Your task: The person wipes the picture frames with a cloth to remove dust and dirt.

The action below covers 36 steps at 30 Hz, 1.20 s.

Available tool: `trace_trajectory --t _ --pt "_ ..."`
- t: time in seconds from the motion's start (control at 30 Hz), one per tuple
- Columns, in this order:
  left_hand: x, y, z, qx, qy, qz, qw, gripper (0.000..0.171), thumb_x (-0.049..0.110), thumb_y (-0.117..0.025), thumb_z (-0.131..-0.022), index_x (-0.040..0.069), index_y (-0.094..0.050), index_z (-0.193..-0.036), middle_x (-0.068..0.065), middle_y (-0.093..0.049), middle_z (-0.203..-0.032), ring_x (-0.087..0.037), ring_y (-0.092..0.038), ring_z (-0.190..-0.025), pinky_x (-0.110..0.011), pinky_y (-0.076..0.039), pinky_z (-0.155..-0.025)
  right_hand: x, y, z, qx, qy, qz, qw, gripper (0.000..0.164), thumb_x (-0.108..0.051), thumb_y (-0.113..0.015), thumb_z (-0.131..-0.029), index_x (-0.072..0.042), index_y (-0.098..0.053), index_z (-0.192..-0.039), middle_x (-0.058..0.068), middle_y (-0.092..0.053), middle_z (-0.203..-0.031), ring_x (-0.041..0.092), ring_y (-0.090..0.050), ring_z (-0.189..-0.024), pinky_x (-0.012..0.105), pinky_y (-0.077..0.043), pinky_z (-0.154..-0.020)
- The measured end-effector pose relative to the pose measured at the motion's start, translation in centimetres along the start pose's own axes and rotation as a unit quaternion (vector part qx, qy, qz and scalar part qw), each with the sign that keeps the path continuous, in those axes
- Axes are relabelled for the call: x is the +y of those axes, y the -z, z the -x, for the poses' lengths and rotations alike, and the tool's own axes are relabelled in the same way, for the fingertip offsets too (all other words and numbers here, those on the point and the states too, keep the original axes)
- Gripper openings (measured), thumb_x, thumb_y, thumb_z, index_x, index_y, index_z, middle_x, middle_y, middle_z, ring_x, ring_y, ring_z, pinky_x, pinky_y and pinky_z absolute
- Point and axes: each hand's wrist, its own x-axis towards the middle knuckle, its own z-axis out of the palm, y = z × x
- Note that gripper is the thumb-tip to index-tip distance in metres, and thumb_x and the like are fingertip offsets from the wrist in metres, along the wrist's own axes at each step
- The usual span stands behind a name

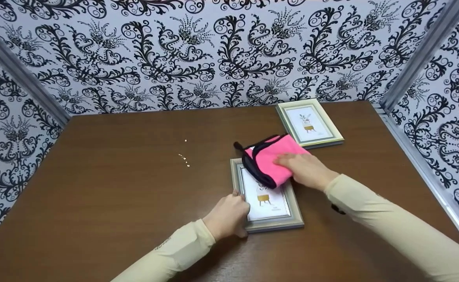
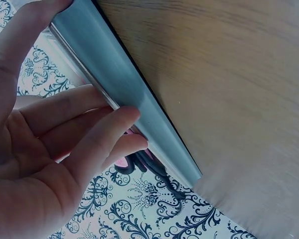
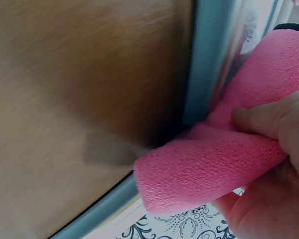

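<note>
A picture frame (image 1: 274,225) with a drawing of a plant in a yellow pot lies flat on the brown table. My left hand (image 1: 227,215) holds this frame by its left side, fingertips on the rim and thumb near its front corner, as the left wrist view also shows. My right hand (image 1: 305,168) grips a folded pink cloth (image 1: 270,156) with black edging. The cloth lies over the far right part of the frame and hides the top of the drawing. In the right wrist view the thumb (image 3: 259,122) presses into the cloth's plush surface.
A second, similar picture frame (image 1: 327,121) lies behind, toward the back right of the table (image 1: 115,188). Several small pale specks (image 1: 185,158) are scattered left of the cloth. Patterned black-and-white walls (image 1: 174,51) enclose the table's back and sides.
</note>
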Motion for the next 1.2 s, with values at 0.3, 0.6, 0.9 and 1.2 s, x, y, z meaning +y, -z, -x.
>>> trace_trajectory --t 0.3,0.6,0.9,1.2 --pt "0.1 0.1 -0.1 -0.006 0.005 0.007 0.9999 0.036 0.03 -0.091 -0.049 0.015 -0.06 -0.06 0.001 -0.054 -0.065 -0.012 -0.049 -0.059 -0.029 -0.053 -0.058 1.2 -0.5 0.6 -0.005 0.11 0.068 0.992 0.057 0.017 -0.064 -0.073 0.0 -0.06 -0.128 0.018 -0.057 -0.131 0.037 -0.05 -0.124 0.047 -0.037 -0.103" --pt "0.2 0.1 -0.2 -0.004 0.011 -0.006 0.9999 0.037 0.033 -0.091 -0.048 0.016 -0.06 -0.059 0.0 -0.054 -0.066 -0.013 -0.048 -0.062 -0.029 -0.054 -0.057 0.6 -0.3 3.3 -0.018 0.171 0.047 0.984 0.054 0.013 -0.066 -0.074 -0.004 -0.064 -0.126 0.012 -0.061 -0.127 0.033 -0.051 -0.124 0.045 -0.04 -0.101" --pt "0.1 0.0 -0.3 -0.009 0.014 0.027 0.9995 0.031 0.024 -0.089 -0.049 0.015 -0.063 -0.065 0.005 -0.058 -0.062 -0.013 -0.056 -0.063 -0.033 -0.055 -0.062 -0.9 0.1 7.0 0.002 0.263 0.022 0.964 0.064 0.016 -0.063 -0.061 -0.006 -0.067 -0.121 0.011 -0.061 -0.128 0.034 -0.053 -0.121 0.047 -0.044 -0.096" --pt "0.0 0.2 -0.3 -0.021 0.018 0.037 0.9989 0.027 0.023 -0.087 -0.051 0.016 -0.063 -0.061 0.006 -0.056 -0.059 -0.011 -0.051 -0.057 -0.032 -0.055 -0.06 -1.0 0.0 7.3 -0.001 0.295 0.034 0.955 0.051 0.007 -0.069 -0.072 -0.01 -0.068 -0.12 0.008 -0.06 -0.13 0.029 -0.055 -0.12 0.043 -0.046 -0.094"
